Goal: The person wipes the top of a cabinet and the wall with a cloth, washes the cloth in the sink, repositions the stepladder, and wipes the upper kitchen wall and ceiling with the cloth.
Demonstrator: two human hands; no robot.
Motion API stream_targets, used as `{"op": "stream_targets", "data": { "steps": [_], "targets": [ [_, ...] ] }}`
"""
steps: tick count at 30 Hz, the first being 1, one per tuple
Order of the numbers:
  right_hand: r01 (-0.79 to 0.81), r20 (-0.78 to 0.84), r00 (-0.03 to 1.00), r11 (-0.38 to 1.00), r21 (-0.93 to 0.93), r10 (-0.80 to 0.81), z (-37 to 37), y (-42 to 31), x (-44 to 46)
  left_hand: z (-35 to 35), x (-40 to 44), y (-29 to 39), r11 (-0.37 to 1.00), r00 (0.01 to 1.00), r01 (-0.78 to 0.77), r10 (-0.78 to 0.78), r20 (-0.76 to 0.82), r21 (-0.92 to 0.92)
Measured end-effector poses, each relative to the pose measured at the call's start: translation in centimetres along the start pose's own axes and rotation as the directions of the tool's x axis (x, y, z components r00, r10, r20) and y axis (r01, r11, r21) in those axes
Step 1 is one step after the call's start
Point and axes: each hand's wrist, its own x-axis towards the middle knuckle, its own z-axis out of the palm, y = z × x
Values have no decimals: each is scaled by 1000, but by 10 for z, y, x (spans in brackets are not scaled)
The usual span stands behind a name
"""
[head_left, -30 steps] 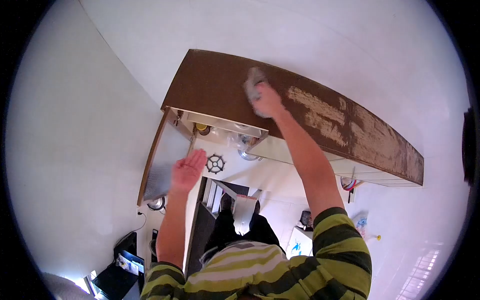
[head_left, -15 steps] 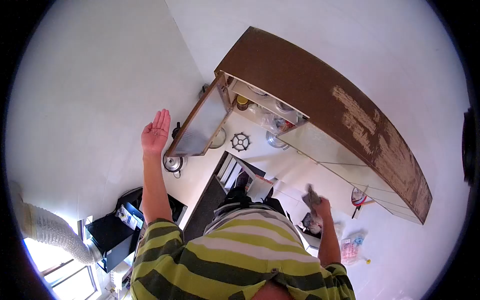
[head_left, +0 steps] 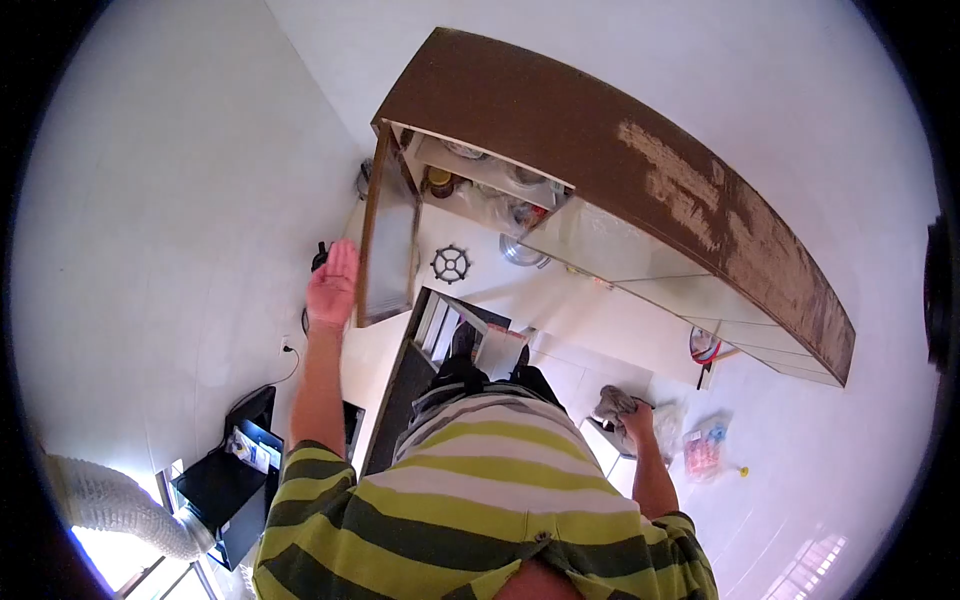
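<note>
My left hand [head_left: 333, 287] is raised, palm showing and fingers stretched out together. It is right beside the outer side of the open cabinet door [head_left: 390, 235], a wood-framed panel with a cloudy pane; I cannot tell whether they touch. The wall cabinet [head_left: 520, 95] has a brown, worn top, and its open bay shows a jar with a yellow lid [head_left: 439, 182], plastic bags [head_left: 490, 207] and dishes. Low on the right, my right hand [head_left: 637, 422] is closed on a crumpled grey-brown cloth [head_left: 614, 402].
On the counter below the cabinet are a black wheel-shaped pot stand [head_left: 450, 264] and a metal pot lid [head_left: 522, 250]. A black range hood [head_left: 232, 470] with a ribbed duct [head_left: 125, 505] stands at the lower left. Plastic bags [head_left: 706, 448] hang at the right.
The cabinet door has swung partway towards the cabinet, with my left hand now close against its outer side. My right hand keeps hold of the cloth. The whole view has shifted.
</note>
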Motion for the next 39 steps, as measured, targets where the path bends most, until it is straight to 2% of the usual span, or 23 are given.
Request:
{"op": "stream_targets", "data": {
  "steps": [2,5,6,7,8,10,11,14,18,20,23,26,27,28,30,32,33,35,36,38,39],
  "targets": [
    [20,94,995,999,-30,-18,1,-5,12,-11,-4,-46,990,992,62,-47,120,-127],
    [30,154,988,999,-42,-23,9,26,43,-1,4,-120,969,993,93,-73,93,-231],
    [32,157,987,998,-45,-25,1,17,44,16,2,-144,982,992,124,-126,-7,-139],
    [105,137,986,993,-46,-98,-10,1,42,24,-2,-158,986,980,161,-166,-112,-52],
    [175,121,978,984,-47,-168,-18,-15,39,23,-5,-163,987,980,154,-159,-117,-55],
    [166,119,981,982,-90,-155,-23,-16,48,21,-10,-170,979,979,203,-201,-44,35],
    [159,100,984,979,-125,-147,-25,-18,56,21,-18,-170,981,979,184,-177,-98,68],
    [226,123,971,949,-219,-203,-25,-21,76,-6,-42,-150,966,971,229,-218,-93,122],
    [161,190,974,970,-183,-126,-33,-64,74,-21,-95,-134,961,979,188,-168,-114,201],
    [284,141,953,952,-115,-267,-25,-67,85,-26,-116,-132,979,986,119,-96,-139,166],
    [354,188,922,933,-55,-339,-34,-106,91,-30,-141,-137,974,989,124,-105,-103,190],
    [440,235,872,898,3,-429,-45,-146,102,-35,-159,-149,962,991,75,-41,-130,261],
    [555,190,819,832,-19,-542,-49,-158,105,-31,-165,-155,970,978,44,7,-208,240],
    [659,148,748,751,-45,-647,-51,-171,108,-32,-170,-156,970,979,34,15,-202,239],
    [672,136,740,733,-102,-659,-63,-196,111,-36,-179,-159,965,997,43,-24,-76,259],
    [780,-57,620,623,-59,-782,-84,-225,111,-41,-184,-160,974,997,25,-7,-83,225],
    [781,-54,620,622,-62,-783,-95,-238,114,-44,-188,-160,981,994,15,7,-107,195],
    [825,-247,470,521,-217,-847,-119,-259,122,-48,-192,-161,981,994,14,7,-107,192],
    [840,-265,433,492,-230,-862,-131,-270,128,-50,-189,-162,981,996,15,2,-87,194],
    [846,-159,491,512,-149,-857,-161,-288,133,-59,-186,-162,987,995,28,-12,-102,158],
    [843,-168,489,514,-163,-856,-175,-299,135,-61,-178,-161,990,993,38,-22,-117,133]
  ]
}}
